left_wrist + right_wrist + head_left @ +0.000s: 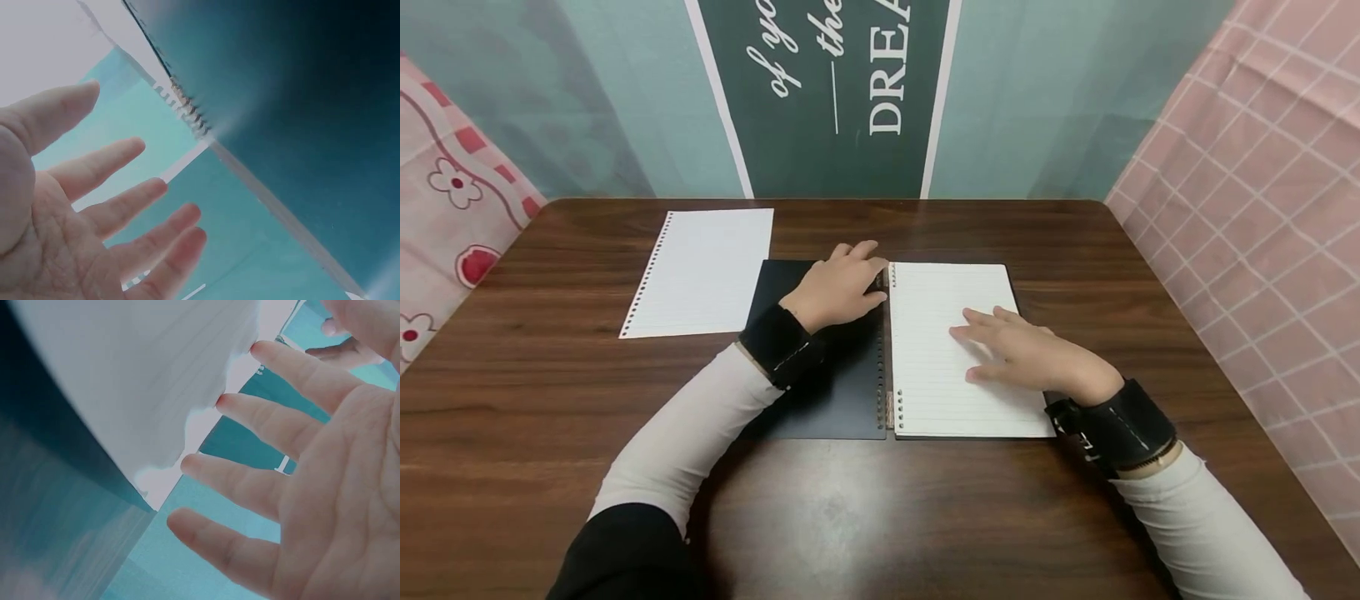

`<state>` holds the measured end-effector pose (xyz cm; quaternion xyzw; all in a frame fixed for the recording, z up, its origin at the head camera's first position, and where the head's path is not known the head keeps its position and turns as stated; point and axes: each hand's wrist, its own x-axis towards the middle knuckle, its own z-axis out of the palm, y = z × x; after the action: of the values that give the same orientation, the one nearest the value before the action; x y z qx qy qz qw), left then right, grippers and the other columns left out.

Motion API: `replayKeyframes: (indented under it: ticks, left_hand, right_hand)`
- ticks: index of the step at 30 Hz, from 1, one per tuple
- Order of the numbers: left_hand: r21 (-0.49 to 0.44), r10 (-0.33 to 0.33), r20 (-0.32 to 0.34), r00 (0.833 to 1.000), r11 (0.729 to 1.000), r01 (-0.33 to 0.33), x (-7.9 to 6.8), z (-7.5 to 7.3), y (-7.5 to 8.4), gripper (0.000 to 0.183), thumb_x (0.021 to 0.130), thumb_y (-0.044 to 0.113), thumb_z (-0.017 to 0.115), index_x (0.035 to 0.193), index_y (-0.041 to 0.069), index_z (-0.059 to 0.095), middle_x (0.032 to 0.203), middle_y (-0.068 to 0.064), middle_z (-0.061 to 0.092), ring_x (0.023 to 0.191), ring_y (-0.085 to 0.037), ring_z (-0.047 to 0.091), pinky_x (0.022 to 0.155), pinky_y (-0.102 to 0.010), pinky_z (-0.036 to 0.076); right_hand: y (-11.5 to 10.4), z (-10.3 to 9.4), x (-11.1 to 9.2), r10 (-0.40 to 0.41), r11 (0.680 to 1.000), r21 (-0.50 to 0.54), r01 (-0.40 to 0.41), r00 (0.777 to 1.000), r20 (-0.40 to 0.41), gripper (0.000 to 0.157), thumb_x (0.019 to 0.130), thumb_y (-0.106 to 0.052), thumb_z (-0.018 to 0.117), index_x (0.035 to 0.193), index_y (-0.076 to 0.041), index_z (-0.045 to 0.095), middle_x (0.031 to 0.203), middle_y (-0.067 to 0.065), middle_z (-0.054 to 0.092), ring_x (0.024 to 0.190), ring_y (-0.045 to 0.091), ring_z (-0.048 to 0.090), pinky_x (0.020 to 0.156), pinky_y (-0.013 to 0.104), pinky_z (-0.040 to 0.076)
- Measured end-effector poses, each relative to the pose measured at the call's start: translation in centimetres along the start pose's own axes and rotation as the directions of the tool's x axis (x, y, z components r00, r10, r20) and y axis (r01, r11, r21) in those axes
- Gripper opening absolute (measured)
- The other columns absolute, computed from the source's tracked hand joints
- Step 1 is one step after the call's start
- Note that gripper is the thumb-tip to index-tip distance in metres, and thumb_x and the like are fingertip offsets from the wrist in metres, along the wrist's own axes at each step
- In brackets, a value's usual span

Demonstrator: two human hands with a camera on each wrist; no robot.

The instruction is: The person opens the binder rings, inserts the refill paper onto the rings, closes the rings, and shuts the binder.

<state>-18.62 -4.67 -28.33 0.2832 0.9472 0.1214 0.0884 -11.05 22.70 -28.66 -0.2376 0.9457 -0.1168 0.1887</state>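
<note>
A black loose-leaf binder (820, 417) lies spread flat on the table. White lined paper (940, 333) fills its right side, while the dark cover is on the left. Over the upper part of that cover is my left hand (838, 287), fingers extended beside the binder rings (187, 109); I cannot tell whether it touches them. My right hand (1037, 354) is over the lined paper with fingers spread. In the right wrist view, some of its fingertips meet the page (144, 381). Neither hand grips anything.
A loose lined sheet (707, 275) with punched holes along its left edge lies behind and left of the binder, close to the cover. The brown wooden table (535, 433) ends at a green printed backdrop (1022, 108). Pink checked cloth (1262, 225) hangs at right.
</note>
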Motion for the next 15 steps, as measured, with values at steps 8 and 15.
replayKeyframes:
  ticks: [8, 15]
  left_hand:
    - [-0.024, -0.007, -0.058, 0.998, 1.000, 0.005, -1.8, -0.5, -0.9, 0.047, 0.102, 0.029, 0.056, 0.144, 0.010, 0.051, 0.157, -0.015, 0.038, 0.139, -0.039, 0.041, 0.100, -0.056, 0.047]
    - [-0.016, -0.036, -0.074, 0.997, 0.999, 0.035, -2.8, -0.7, -2.1, 0.047, 0.100, 0.031, 0.058, 0.141, 0.009, 0.054, 0.155, -0.017, 0.041, 0.138, -0.040, 0.043, 0.101, -0.053, 0.047]
  right_hand:
    - [-0.2, -0.2, 0.3, -0.039, 0.999, 0.016, 0.040, 0.997, -0.062, 0.053, 0.094, -0.027, 0.069, 0.142, -0.010, 0.055, 0.153, 0.023, 0.041, 0.141, 0.055, 0.030, 0.106, 0.074, 0.028]
    - [-0.3, -0.3, 0.8, -0.100, 0.995, 0.013, 0.102, 0.990, -0.097, 0.051, 0.094, -0.022, 0.069, 0.139, -0.003, 0.056, 0.148, 0.026, 0.048, 0.141, 0.045, 0.038, 0.116, 0.062, 0.023]
